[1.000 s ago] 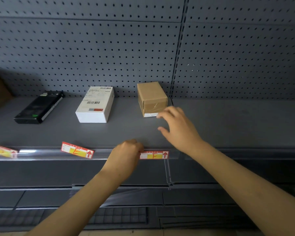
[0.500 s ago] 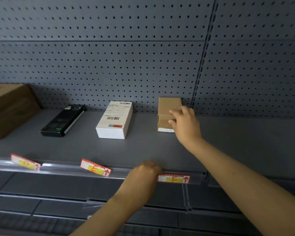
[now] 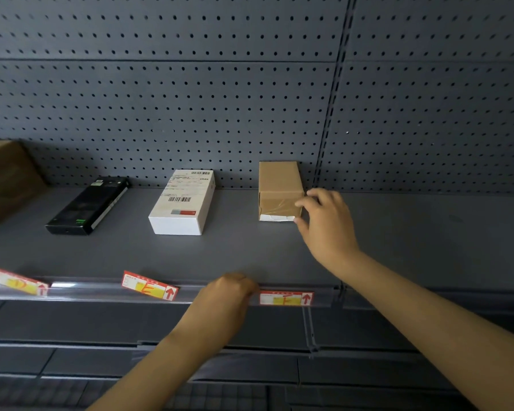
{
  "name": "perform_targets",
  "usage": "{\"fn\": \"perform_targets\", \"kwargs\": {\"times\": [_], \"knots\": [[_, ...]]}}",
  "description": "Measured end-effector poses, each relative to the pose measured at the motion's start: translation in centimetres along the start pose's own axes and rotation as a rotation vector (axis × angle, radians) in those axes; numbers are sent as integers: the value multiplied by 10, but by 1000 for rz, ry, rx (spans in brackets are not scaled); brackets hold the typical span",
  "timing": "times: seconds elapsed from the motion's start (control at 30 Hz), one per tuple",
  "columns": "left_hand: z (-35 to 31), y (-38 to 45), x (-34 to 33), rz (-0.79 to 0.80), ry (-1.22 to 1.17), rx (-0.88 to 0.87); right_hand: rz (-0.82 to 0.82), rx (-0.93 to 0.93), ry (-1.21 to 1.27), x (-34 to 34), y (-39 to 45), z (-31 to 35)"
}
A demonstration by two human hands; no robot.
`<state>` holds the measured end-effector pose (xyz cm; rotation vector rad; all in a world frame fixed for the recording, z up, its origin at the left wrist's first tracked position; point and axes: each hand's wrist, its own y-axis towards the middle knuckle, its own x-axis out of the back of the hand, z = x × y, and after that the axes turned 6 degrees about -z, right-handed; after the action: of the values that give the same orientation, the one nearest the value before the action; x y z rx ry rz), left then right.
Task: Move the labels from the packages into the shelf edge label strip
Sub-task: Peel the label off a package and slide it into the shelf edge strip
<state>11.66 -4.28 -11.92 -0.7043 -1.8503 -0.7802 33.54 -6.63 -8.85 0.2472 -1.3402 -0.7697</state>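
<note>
This is a shop aisle, or a mock-up of one, shown by dark grey retail shelving: a perforated metal back panel (image 3: 190, 108) divided by a slotted upright (image 3: 333, 114) rises behind a flat metal shelf (image 3: 428, 232). Along the shelf's front runs a clear shelf edge label strip (image 3: 95, 292) holding red-and-yellow price labels (image 3: 285, 298) with arrows, the kind found under goods in a store. Boxed items stand spaced out like stock: a black package (image 3: 86, 207), a white package (image 3: 183, 201) with barcodes, and a brown cardboard package (image 3: 278, 188).
</note>
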Motion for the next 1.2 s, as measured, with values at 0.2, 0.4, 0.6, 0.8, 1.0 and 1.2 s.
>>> {"fn": "perform_targets", "kwargs": {"times": [0.2, 0.4, 0.6, 0.8, 1.0, 1.2], "knots": [[4, -22, 9, -101, -28, 15, 14, 62, 125, 14, -38, 27], [52, -45, 53, -290, 117, 184, 111, 154, 220, 7, -85, 106], [114, -57, 85, -331, 120, 224, 184, 114, 226, -16, -99, 172], [152, -54, 89, -259, -73, 98, 190, -25, 228, -38, -105, 205], [168, -53, 88, -207, -87, -7, 156, -125, 160, -53, -107, 224], [171, -53, 84, -128, -119, 13, 136, -69, 118, -56, -100, 224]]}}
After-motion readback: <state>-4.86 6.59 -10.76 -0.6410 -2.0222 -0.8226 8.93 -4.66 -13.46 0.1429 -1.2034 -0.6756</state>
